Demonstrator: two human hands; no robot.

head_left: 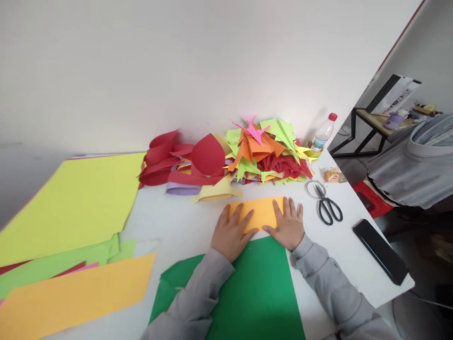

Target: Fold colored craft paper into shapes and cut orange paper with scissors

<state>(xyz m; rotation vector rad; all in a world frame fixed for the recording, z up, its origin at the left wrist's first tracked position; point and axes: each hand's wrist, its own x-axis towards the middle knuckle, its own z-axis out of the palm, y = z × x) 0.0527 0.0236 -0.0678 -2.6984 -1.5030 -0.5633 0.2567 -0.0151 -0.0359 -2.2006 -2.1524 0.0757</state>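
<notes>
A folded piece of orange paper [261, 215] lies flat on the white table in front of me. My left hand [231, 232] rests on its left part with the fingers spread. On the right part lies my right hand [287, 224], its fingers also stretched out and pressing flat. Between the hands the middle of the paper shows; its two ends are partly covered by fingers. Just below, a green paper sheet [262, 288] reaches toward me beneath my left forearm.
Folded paper shapes [262, 146] are heaped along the wall, beside red paper loops [208, 156]. Yellow sheets [88, 198] and an orange strip [81, 293] lie left. Right are scissors [327, 208], a phone [380, 250], a wrapped snack [331, 175] and a bottle [322, 134]. A person [417, 160] sits beyond.
</notes>
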